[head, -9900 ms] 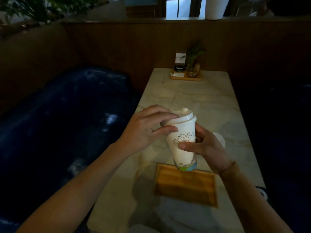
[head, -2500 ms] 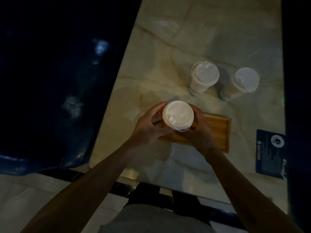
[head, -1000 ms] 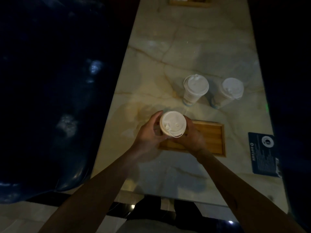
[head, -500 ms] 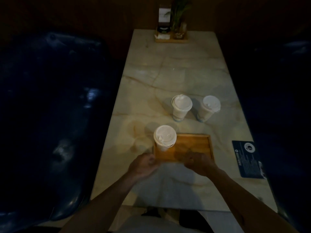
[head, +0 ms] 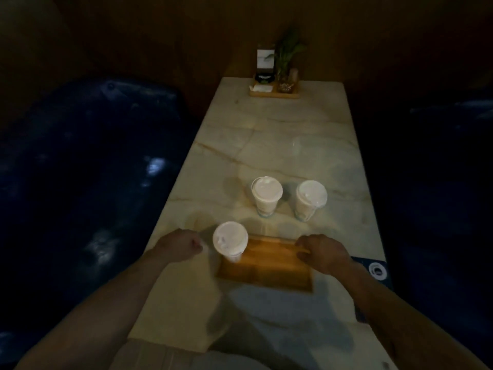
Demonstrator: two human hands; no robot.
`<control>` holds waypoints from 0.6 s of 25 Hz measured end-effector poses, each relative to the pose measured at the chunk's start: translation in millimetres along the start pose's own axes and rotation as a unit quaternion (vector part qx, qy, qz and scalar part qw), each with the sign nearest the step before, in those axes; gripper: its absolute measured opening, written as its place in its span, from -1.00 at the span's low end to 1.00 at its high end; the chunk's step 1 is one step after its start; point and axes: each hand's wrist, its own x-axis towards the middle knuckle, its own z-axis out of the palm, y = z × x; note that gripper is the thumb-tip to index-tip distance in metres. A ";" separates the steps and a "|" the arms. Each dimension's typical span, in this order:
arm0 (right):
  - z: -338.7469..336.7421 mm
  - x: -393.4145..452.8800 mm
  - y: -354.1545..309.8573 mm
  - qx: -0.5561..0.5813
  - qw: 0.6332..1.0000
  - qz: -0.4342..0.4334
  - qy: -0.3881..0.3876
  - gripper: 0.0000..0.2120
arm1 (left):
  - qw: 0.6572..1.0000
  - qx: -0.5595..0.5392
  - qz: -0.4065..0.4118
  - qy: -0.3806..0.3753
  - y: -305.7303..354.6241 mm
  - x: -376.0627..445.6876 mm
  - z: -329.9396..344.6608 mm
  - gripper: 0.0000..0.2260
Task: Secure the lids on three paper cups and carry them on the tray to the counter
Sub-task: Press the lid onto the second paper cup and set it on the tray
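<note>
Head view shows one lidded paper cup (head: 230, 241) standing on the left end of the wooden tray (head: 269, 265), close to the tray's left rim. Two more lidded cups stand off the tray on the marble table (head: 280, 145), just beyond its far edge: the middle cup (head: 266, 194) and the right cup (head: 310, 198), side by side and apart from each other. All three carry lids; whether each lid is fully seated cannot be confirmed from above.

Hazards, as judged from this layout:
- Tray imbalance. With a single tall cup at one end, lifting the tray now would load it unevenly and the cup could tip over the low rim.
- Knock-over. The left hand (head: 179, 245) is just beside the cup on the tray; a sideways brush would topple it.
- Loose lid. A lid not pressed home could pop off in transit and spill.
- Crowding. Two further cups must fit on the remaining bare tray surface; placing them against the first cup could push it off the edge.

Finger state:
- Left hand: fingers curled loosely inward, holding nothing, hovering over the table beside the tray's left end. Contact with the cup is not visible.
- Right hand (head: 324, 252): fingers extended and slightly spread, lying at the tray's right end, apparently touching its rim. It grips nothing.
</note>
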 end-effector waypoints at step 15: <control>-36.1 83.1 -29.7 0.024 0.987 -0.016 0.155 -0.26 | 0.986 -0.072 0.113 0.100 107.9 111.4 -49.6 -0.26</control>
